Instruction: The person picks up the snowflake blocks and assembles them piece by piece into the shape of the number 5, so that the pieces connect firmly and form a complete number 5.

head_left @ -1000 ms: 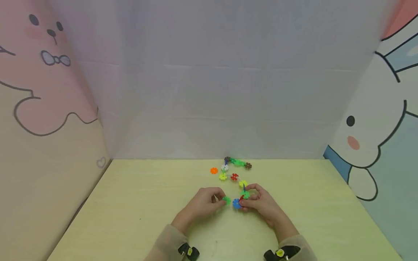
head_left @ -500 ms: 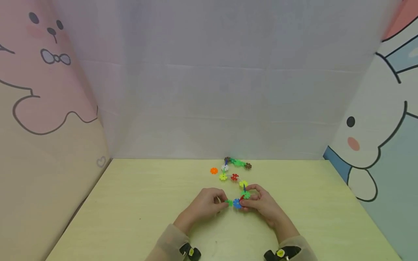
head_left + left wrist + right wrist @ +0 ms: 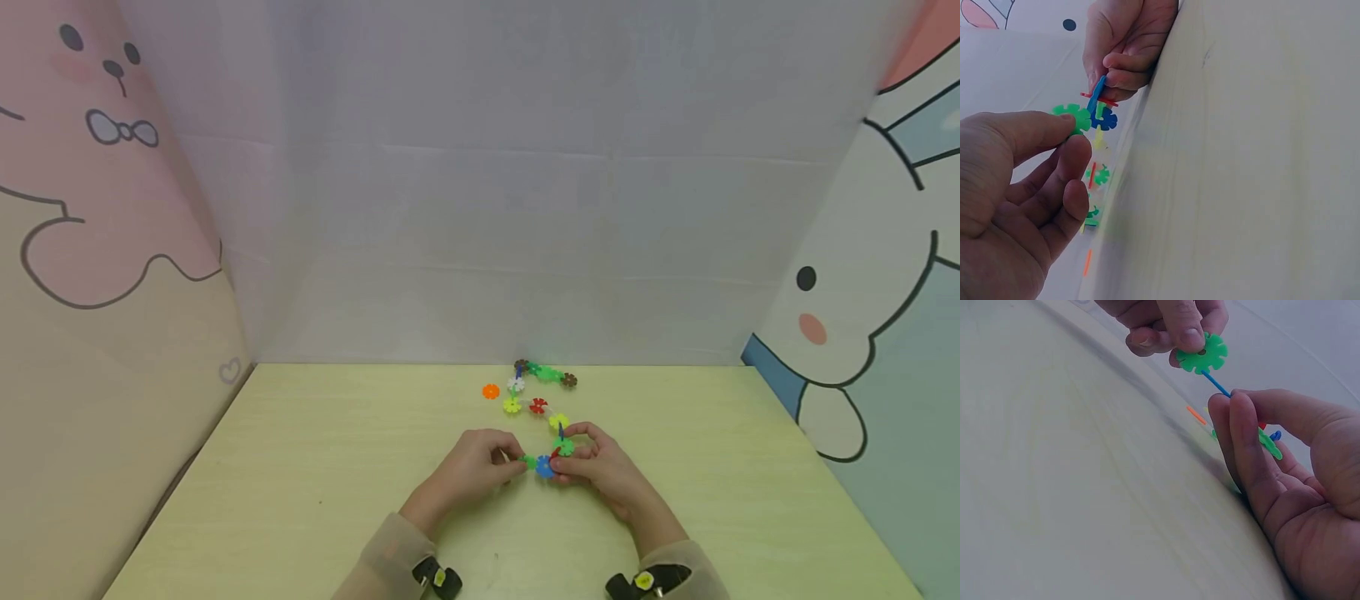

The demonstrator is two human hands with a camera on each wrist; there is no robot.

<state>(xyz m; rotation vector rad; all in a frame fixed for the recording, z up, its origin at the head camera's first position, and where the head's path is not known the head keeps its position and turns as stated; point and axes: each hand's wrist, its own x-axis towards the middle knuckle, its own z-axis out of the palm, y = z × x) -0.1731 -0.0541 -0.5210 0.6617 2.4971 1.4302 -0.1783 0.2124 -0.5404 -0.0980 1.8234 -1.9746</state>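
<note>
My left hand (image 3: 480,465) pinches a green snowflake disc (image 3: 1072,117), a notched plastic piece, between thumb and fingers. The disc's notched rim touches the edge of a blue snowflake disc (image 3: 544,467), seen edge-on in the right wrist view. My right hand (image 3: 603,471) grips the near end of a chain of joined discs, with its fingertips at the blue disc and a red disc (image 3: 1099,99). Right behind them in the chain comes another green disc (image 3: 565,447). The fingertips partly hide the blue and red pieces.
The chain winds back across the table (image 3: 360,467) through a yellow disc (image 3: 558,422), a red one (image 3: 537,406) and several more, to a brown disc (image 3: 570,380) near the back wall. A loose orange disc (image 3: 491,391) lies left of the chain. Printed side panels flank the table.
My left hand has moved slightly right, turning the green disc nearly edge-on and bringing it against the blue disc. My right hand and the chain have stayed almost still.
</note>
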